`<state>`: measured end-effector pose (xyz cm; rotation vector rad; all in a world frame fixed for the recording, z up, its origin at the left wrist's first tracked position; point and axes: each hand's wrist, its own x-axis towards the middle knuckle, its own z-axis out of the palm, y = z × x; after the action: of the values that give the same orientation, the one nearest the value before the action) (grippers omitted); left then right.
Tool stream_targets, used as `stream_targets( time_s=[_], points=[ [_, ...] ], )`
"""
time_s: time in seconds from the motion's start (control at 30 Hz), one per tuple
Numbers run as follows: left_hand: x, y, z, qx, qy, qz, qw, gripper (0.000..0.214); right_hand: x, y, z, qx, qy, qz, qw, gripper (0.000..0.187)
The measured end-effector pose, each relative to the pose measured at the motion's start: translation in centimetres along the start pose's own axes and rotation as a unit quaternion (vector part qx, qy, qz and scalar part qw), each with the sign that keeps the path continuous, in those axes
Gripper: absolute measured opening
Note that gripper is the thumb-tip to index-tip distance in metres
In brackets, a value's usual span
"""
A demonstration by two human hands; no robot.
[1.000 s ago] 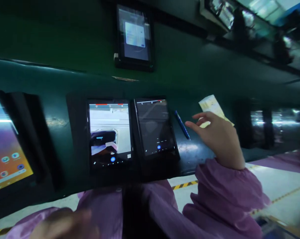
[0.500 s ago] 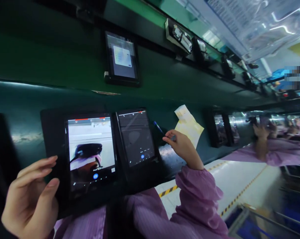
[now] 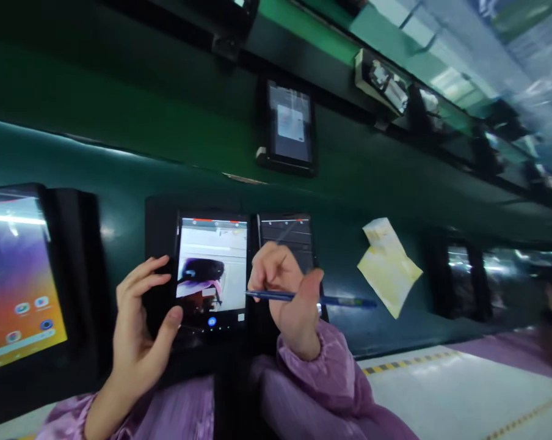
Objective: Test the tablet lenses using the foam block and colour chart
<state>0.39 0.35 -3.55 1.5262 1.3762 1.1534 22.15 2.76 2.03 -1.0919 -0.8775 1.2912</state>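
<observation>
Gripping the tablet [image 3: 212, 256] with your left hand [image 3: 138, 324], you pinch a blue pen [image 3: 344, 300] in your right hand [image 3: 283, 293], which hides much of the dark second tablet [image 3: 286, 229]; a yellow paper slip [image 3: 388, 269] sits just beyond on the green panel [image 3: 166, 146].

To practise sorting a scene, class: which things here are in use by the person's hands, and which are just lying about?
In use: left hand gripping a black-cased tablet; right hand holding a blue pen.
Lying about: creased yellow paper; neighbouring tablet; large tablet.
</observation>
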Motion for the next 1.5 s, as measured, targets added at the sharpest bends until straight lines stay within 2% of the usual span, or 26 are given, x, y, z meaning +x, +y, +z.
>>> stream_targets(
  time_s=[0.1, 0.17, 0.3, 0.53, 0.73, 1.03, 1.17, 1.43, 1.5],
  points=[
    [0.4, 0.3, 0.0, 0.027, -0.029, 0.016, 0.999, 0.048, -0.8, 1.7, -0.1, -0.099, -0.05, 0.056, 0.992, 0.049],
    [0.6, 0.6, 0.0, 0.044, -0.044, 0.025, 0.998, 0.052, -1.1, 2.1, -0.3, -0.18, -0.034, 0.064, 0.981, 0.037],
    [0.9, 1.0, -0.1, 0.056, -0.059, 0.034, 0.996, 0.053, -1.1, 2.3, 0.1, -0.259, 0.004, 0.008, 0.966, 0.037],
    [0.8, 1.1, -0.5, 0.031, -0.073, 0.006, 0.997, 0.045, -0.6, 3.3, 1.5, -0.331, -0.026, -0.119, 0.936, 0.04],
    [0.8, 1.0, -0.6, 0.045, -0.077, -0.008, 0.996, 0.049, -0.3, 3.0, 1.8, -0.372, -0.067, -0.142, 0.915, 0.043],
    [1.2, 1.0, -0.9, 0.049, -0.087, 0.0, 0.995, 0.051, -0.3, 3.0, 1.7, -0.436, -0.081, -0.162, 0.882, 0.041],
    [1.2, 1.1, -1.0, 0.051, -0.098, -0.015, 0.994, 0.054, -0.3, 3.1, 1.7, -0.434, -0.079, -0.166, 0.882, 0.041],
    [1.2, 1.5, -0.7, 0.06, -0.078, -0.049, 0.994, 0.051, -0.3, 3.3, 1.8, -0.425, -0.073, -0.161, 0.888, 0.042],
    [1.2, 1.3, -0.6, 0.061, -0.074, -0.04, 0.995, 0.051, -0.2, 3.3, 1.8, -0.419, -0.074, -0.156, 0.891, 0.041]
  ],
)
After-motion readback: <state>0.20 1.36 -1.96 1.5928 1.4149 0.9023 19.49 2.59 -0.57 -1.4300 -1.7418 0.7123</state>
